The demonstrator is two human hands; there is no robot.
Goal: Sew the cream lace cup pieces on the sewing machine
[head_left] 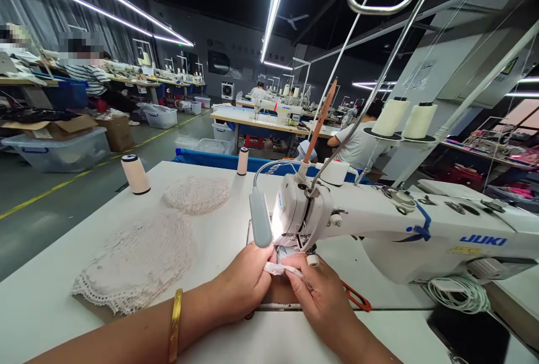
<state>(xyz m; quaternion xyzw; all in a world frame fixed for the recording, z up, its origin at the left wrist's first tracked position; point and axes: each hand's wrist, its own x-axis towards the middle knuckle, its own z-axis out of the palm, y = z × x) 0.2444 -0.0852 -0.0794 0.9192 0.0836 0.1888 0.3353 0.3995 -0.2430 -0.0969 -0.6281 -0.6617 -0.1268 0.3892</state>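
Observation:
A white sewing machine (379,221) stands on the white table, its small lamp (261,219) lit beside the needle area. My left hand (244,280) is closed on the left end of a narrow pale fabric strip (275,268), just in front of the presser foot. Fingers of my right hand (322,296) pinch the same strip a little to the right. The lamp and machine head partly hide the needle and my left fingertips. Two piles of pale lace pieces, a large one (138,257) and a smaller one (197,194), lie on the table to the left.
Thread cones stand at the table's back edge, one at left (135,174) and one farther right (242,162). Orange-handled snips (357,296) lie right of my right hand. A coiled white cable (458,295) and a dark panel are at the right. People sit at machines beyond.

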